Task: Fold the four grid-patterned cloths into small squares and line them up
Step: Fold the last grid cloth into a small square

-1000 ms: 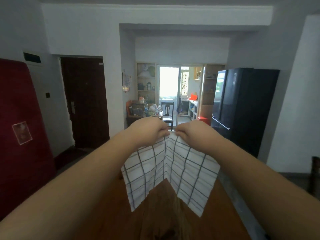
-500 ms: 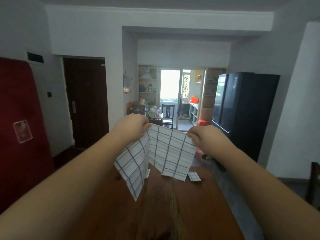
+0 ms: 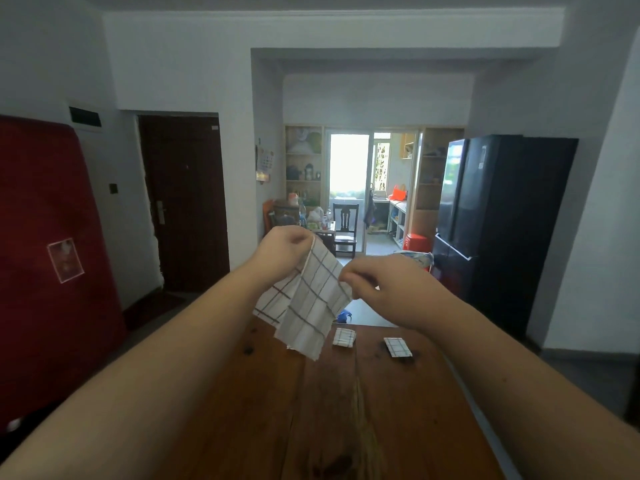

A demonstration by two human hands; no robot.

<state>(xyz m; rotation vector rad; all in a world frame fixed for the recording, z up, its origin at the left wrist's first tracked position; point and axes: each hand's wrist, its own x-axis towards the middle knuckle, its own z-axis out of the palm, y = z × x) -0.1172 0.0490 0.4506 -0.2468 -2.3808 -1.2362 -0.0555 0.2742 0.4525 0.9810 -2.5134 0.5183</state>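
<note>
A white cloth with a dark grid (image 3: 310, 299) hangs in the air above the far end of the wooden table (image 3: 346, 410), folded over on itself. My left hand (image 3: 284, 251) pinches its top corner. My right hand (image 3: 377, 285) pinches its right edge, lower than the left. Two small folded grid cloths lie on the table beyond: one (image 3: 344, 337) just right of the hanging cloth, the other (image 3: 397, 347) further right. The hanging cloth hides part of the table behind it.
A dark red panel (image 3: 48, 271) stands at the left and a black fridge (image 3: 491, 223) at the right. A dark door (image 3: 187, 202) and a lit doorway with a chair (image 3: 344, 226) lie straight beyond the table.
The cloth was spread wide between both hands; now it hangs narrower and doubled. My right hand has dropped and moved in, and the two folded cloths on the table have come into view.
</note>
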